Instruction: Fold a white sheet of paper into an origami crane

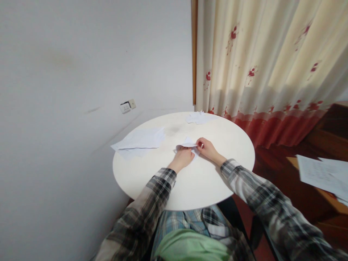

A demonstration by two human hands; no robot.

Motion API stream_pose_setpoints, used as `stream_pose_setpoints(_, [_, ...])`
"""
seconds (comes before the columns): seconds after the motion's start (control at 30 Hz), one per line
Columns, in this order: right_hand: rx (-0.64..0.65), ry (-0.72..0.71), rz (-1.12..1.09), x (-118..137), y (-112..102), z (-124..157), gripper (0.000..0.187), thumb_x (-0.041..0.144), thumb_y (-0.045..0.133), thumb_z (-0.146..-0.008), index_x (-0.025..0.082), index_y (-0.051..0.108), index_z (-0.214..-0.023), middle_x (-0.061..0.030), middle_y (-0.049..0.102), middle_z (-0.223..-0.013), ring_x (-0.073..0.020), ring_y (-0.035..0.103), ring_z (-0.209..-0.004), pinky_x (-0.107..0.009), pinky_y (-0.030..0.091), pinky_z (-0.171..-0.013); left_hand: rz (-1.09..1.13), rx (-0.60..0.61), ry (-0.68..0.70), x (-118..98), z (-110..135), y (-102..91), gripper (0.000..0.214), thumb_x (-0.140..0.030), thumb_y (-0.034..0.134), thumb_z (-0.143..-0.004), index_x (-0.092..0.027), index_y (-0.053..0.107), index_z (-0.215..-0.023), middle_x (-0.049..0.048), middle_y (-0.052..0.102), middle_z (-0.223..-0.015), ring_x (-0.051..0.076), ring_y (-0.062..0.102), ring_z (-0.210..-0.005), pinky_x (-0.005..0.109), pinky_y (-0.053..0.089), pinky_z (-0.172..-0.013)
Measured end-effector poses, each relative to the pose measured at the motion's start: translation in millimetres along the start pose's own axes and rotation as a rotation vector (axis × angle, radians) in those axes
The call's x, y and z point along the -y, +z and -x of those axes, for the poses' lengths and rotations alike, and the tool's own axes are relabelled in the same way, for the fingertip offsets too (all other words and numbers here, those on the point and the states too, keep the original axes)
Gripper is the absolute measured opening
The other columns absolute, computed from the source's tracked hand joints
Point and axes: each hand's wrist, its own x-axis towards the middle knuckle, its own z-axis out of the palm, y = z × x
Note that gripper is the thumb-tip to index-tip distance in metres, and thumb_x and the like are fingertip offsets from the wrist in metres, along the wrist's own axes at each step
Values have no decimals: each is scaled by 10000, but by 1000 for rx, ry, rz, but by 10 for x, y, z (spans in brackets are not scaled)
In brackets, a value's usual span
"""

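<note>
A small folded piece of white paper (pixel 188 143) lies near the middle of a round white table (pixel 190 188). My left hand (pixel 183 158) presses on it from the near side with fingers curled over its lower part. My right hand (pixel 206 148) pinches its right edge between thumb and fingers. Both sleeves are plaid.
A loose stack of white sheets (pixel 140 142) lies at the table's left edge, partly overhanging. Crumpled white paper (pixel 199 117) sits at the far edge by the flowered curtain (pixel 266 72). A wall with a socket (pixel 127 106) is at left. More papers (pixel 323 174) lie on a wooden surface at right.
</note>
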Motion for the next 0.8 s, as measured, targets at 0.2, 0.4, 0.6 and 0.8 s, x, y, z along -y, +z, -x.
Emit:
stream_pose_setpoints(0.2, [-81, 88, 21, -14, -17, 4, 113, 216, 484, -717, 194, 481, -828, 27, 511, -663, -119, 476, -603, -227, 364, -566, 106, -23, 58, 110, 5, -31, 339, -123, 385, -796, -107, 557, -1088, 129, 598, -1108, 216, 545, -1033, 309, 385, -937])
stream_pose_setpoints(0.4, [-78, 105, -5, 45, -37, 0, 110, 237, 486, -717, 199, 454, -816, 34, 507, -646, -115, 480, -587, -223, 359, -557, 145, 30, 47, 175, 9, -64, 316, -153, 391, -823, -154, 575, -1080, 89, 616, -1089, 188, 558, -1012, 292, 396, -920])
stream_pose_setpoints(0.6, [-58, 121, -9, 75, -52, 8, 48, 220, 470, -720, 200, 435, -746, 39, 501, -616, -101, 456, -544, -217, 336, -536, 89, 9, -42, 176, 27, -67, 349, -228, 392, -848, -187, 516, -1171, 77, 583, -1166, 188, 524, -1079, 299, 364, -948])
stream_pose_setpoints(0.8, [81, 142, -58, 69, -48, 35, 54, 200, 473, -707, 203, 440, -750, 56, 503, -594, -95, 456, -527, -209, 338, -531, 113, 19, -69, 213, 25, -50, 344, -264, 373, -860, -195, 526, -1161, 76, 590, -1158, 195, 534, -1066, 314, 372, -937])
